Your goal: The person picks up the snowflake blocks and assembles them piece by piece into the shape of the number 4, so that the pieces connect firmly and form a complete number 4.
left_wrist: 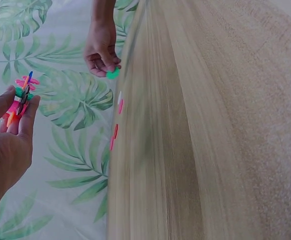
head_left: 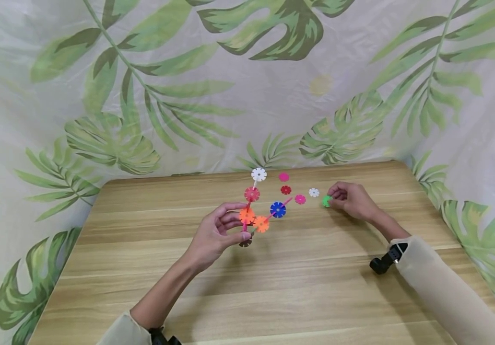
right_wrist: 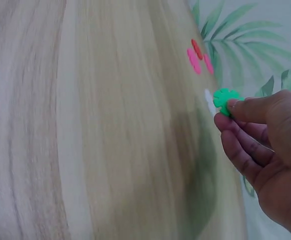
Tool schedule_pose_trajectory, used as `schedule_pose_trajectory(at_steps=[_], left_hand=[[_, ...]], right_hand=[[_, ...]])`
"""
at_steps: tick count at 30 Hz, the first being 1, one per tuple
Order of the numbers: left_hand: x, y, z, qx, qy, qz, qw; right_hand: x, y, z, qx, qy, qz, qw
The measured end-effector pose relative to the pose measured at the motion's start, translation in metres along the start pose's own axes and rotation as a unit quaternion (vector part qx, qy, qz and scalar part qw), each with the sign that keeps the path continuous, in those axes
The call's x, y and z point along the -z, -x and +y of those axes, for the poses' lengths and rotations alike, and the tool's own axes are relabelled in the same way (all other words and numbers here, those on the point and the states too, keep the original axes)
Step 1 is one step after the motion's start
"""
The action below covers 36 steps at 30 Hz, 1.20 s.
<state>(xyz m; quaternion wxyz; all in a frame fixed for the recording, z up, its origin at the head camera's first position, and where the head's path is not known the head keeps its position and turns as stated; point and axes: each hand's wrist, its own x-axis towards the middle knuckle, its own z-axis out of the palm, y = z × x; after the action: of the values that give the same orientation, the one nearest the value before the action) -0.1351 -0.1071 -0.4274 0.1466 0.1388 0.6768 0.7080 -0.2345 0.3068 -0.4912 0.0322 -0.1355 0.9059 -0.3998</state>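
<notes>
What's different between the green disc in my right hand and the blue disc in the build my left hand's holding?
Color: the green disc is bright green; the blue disc is deep blue.
Joining: the green disc is separate, while the blue disc is slotted into the build.
Hold: your right hand pinches the green disc directly; your left hand grips the build away from the blue disc.
Both are flat, notched discs.
</notes>
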Motion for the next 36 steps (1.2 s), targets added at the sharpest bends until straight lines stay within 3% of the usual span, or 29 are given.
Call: schedule_pose_trajectory(at_steps=[12, 22, 36], left_hand=[[-0.001, 0.000, 0.001, 0.004, -0.001, 0.000, 1.0000], [-0.001, -0.001, 0.001, 0.001, -0.006, 0.000, 1.0000], [-0.001, -0.001, 0.000, 0.001, -0.006, -0.003, 1.0000]], right_hand=[[0.000, 0.004, -0.029, 0.042, -0.026, 0.021, 0.999], [0.000, 0.009, -0.054, 0.026, -0.064, 0.012, 0.998], [0.000, 0.015, -0.086, 0.035, -0.134, 0.006, 0.990]])
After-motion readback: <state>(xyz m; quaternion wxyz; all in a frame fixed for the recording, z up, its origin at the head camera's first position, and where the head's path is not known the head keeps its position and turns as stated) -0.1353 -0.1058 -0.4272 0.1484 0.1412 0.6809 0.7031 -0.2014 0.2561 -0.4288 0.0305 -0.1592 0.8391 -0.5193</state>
